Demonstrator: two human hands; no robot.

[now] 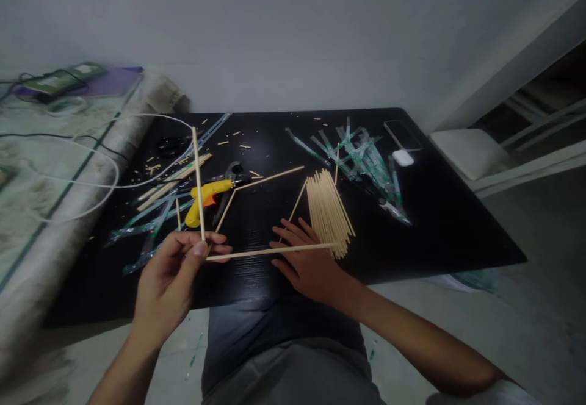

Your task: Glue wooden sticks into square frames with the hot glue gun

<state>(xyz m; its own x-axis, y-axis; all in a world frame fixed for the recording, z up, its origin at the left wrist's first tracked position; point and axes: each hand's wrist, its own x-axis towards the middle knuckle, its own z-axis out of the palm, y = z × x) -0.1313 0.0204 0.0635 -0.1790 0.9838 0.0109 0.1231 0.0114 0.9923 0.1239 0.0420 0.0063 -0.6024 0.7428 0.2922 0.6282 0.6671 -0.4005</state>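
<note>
at the near side of a black table [256, 286], a left hand [171, 277] pinches a pair of sticks [198, 191] between thumb and fingers, where their ends meet at a corner; one stick stands upright, the other runs rightward across the right hand [306, 265]; that hand has its fingers spread, palm down, beside a stick bundle [327, 213], and whether it touches the crossing stick cannot be told; beyond the left hand lies a yellow glue gun [199, 204] with an orange trigger, dark pliers [224, 200] just beside it; two further sticks [270, 178] meet in an angle near its nozzle; at right, crumpled clear wrappers [366, 158] bear green print too blurred to read; near them rest a phone [401, 133] and a white case [403, 158]; at far left, a green box [66, 82] carries pale labels, their lettering too small to read
</note>
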